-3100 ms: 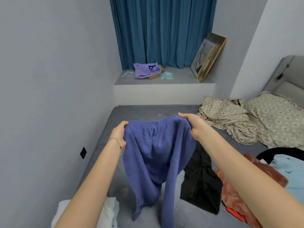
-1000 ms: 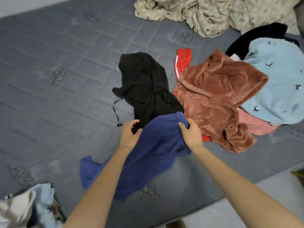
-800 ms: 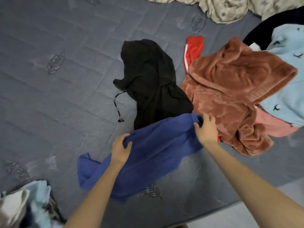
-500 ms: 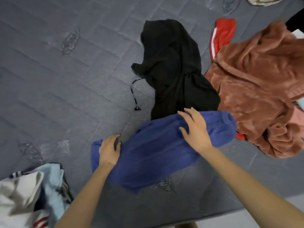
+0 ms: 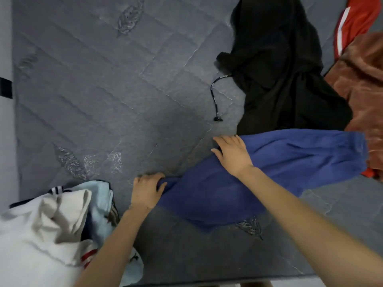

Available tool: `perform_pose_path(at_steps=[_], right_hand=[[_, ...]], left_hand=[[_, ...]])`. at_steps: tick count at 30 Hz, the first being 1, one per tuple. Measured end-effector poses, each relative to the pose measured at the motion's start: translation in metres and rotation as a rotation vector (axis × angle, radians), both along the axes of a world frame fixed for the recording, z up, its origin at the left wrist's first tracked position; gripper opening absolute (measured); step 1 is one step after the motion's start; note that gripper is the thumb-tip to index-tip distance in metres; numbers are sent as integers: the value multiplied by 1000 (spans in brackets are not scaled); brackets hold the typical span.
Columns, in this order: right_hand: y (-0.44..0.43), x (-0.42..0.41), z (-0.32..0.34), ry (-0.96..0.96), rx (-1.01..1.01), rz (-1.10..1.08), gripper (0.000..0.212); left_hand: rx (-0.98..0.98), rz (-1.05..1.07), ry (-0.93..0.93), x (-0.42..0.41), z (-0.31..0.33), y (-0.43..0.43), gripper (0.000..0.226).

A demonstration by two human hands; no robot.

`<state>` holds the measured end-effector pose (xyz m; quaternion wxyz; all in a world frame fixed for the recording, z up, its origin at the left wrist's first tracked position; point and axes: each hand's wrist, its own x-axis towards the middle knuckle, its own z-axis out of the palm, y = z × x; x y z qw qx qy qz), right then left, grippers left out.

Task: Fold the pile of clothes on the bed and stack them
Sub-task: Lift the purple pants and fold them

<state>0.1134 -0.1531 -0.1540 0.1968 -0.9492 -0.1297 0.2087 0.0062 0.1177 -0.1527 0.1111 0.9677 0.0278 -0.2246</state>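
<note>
A blue knitted garment point(image 5: 290, 160) lies stretched across the grey mattress point(image 5: 93, 90), folded lengthwise. My left hand point(image 5: 146, 190) grips its left end. My right hand point(image 5: 233, 155) rests flat on its upper edge near the middle, fingers spread. Above it lies a crumpled black garment point(image 5: 277, 65) with a loose drawstring point(image 5: 215, 98). A rust-brown fleece point(image 5: 364, 83) and a red piece with a white stripe point(image 5: 356, 21) sit at the right edge.
A heap of white, light blue and striped clothes point(image 5: 51, 228) lies at the lower left beside my left arm. The mattress front edge point(image 5: 228, 280) runs along the bottom. A pale wall point(image 5: 5, 48) borders the left side.
The blue garment went from held up in the air to laid down on the mattress. My hands have slid left along it, and my view has shifted left.
</note>
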Motion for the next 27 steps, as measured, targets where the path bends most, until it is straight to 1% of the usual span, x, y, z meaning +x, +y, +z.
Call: perform_pose_path(at_steps=[1, 2, 4, 5, 7, 8, 9, 11, 12, 13, 14, 15, 16, 17, 18, 19, 20, 21, 22, 24, 27], right_hand=[[3, 3, 1, 6, -41, -16, 46], [4, 7, 2, 21, -91, -7, 44], [5, 15, 7, 76, -211, 69, 36], [5, 18, 10, 107, -250, 103, 30], [2, 23, 18, 159, -239, 102, 17], [0, 24, 21, 179, -191, 57, 14], [-2, 24, 24, 190, -124, -3, 12], [-10, 23, 27, 172, 36, -103, 13], [-14, 22, 27, 151, 112, -132, 15], [-18, 19, 27, 139, 188, -156, 15], [-21, 17, 27, 141, 267, -181, 14], [-24, 15, 28, 151, 339, -203, 13], [-26, 13, 29, 159, 396, -215, 11], [-26, 11, 31, 160, 438, -216, 10], [-26, 9, 32, 157, 470, -215, 9], [-26, 8, 33, 153, 505, -221, 7], [-25, 7, 34, 149, 543, -236, 6], [-25, 7, 34, 143, 583, -254, 5], [-24, 6, 35, 138, 621, -273, 5], [-23, 6, 37, 127, 685, -309, 4], [-25, 12, 38, 80, 743, -393, 6]], left_hand=[[-62, -16, -3, -2, 0, 3, 18], [-188, 21, 51, -5, 2, 4, 20], [-481, 120, 292, -7, 8, 0, 26], [-571, 113, 432, -9, 12, -4, 29], [-567, -42, 715, -15, 24, -22, 22], [-545, -137, 840, -20, 27, -33, 14], [-538, -211, 954, -23, 32, -45, 13], [-485, -271, 1171, -24, 35, -61, 29], [-442, -257, 1236, -19, 37, -66, 35], [-405, -201, 1237, -9, 41, -68, 39], [-370, -109, 1143, 2, 44, -69, 44], [-319, -7, 968, 13, 45, -69, 48], [-258, 85, 728, 23, 44, -68, 49], [-223, 171, 476, 32, 42, -70, 45], [-276, 243, 281, 37, 38, -73, 36], [-430, 298, 171, 41, 33, -80, 25], [-625, 336, 153, 45, 30, -90, 19], [-799, 355, 170, 48, 27, -102, 20], [-916, 358, 186, 51, 25, -112, 22], [-984, 327, 180, 55, 25, -129, 20], [-961, 344, 196, 59, 20, -132, 26]])
